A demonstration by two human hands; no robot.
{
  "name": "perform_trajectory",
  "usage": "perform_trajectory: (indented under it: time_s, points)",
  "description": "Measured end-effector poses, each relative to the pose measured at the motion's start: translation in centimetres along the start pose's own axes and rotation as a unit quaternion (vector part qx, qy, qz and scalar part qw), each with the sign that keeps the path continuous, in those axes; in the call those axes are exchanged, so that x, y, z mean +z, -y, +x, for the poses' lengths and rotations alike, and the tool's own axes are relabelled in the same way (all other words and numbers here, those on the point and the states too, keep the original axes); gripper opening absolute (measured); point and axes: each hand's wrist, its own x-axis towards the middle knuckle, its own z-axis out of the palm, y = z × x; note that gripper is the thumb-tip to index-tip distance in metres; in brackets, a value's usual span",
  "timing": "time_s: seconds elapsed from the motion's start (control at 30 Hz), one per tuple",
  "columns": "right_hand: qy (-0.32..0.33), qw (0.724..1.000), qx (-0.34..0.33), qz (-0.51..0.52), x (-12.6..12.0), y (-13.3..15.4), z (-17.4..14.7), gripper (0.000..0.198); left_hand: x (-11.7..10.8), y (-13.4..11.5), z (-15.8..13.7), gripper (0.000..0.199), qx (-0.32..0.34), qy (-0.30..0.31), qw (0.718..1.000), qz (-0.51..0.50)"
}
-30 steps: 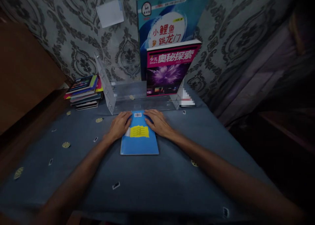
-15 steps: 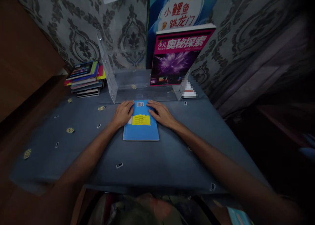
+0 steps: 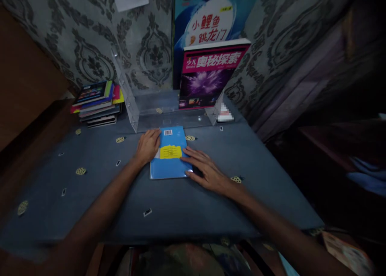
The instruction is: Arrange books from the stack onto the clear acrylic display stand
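A blue book with a yellow text patch and a barcode lies flat on the cloth-covered table. At its upper left edge rests my left hand, fingers extended and lying flat against the cover's side. My right hand is at the lower right edge, its fingers apart and their tips touching the cover. Neither hand grips the book.
Behind the book stands a clear acrylic rack, holding a magenta-and-purple book. A large blue picture book leans on the wall. Several stacked books sit at the left. Patterned cloth covers the table.
My right hand has slid from the book's upper right edge down toward its lower right corner. My left hand stays at the left edge. The camera view has shifted slightly.
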Motion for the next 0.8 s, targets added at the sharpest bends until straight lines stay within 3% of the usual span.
perform_trajectory:
  time_s: [0.13, 0.3, 0.43, 0.63, 0.8]
  points:
    - [-0.004, 1.000, 0.000, 0.008, 0.0, -0.1, -0.6, 0.050, -0.1, 0.3, -0.1, 0.040, 0.007, 0.017, 1.000, 0.010]
    - [-0.002, 0.999, 0.012, 0.032, -0.1, -0.3, -0.4, 0.054, -1.2, 0.5, -1.4, 0.060, 0.030, 0.131, 0.991, 0.017]
    - [0.003, 0.999, 0.019, 0.041, -0.3, -0.2, -0.3, 0.054, -2.8, -0.4, -4.7, 0.070, 0.075, 0.201, 0.977, 0.006]
    - [0.008, 0.999, 0.016, 0.047, -0.1, -0.3, -0.3, 0.053, -5.7, -3.7, -11.5, 0.088, 0.153, 0.210, 0.966, 0.019]
    - [-0.001, 0.997, 0.024, 0.074, -0.1, -0.3, -0.2, 0.051, -6.7, -5.3, -14.0, 0.087, 0.154, 0.200, 0.967, 0.043]
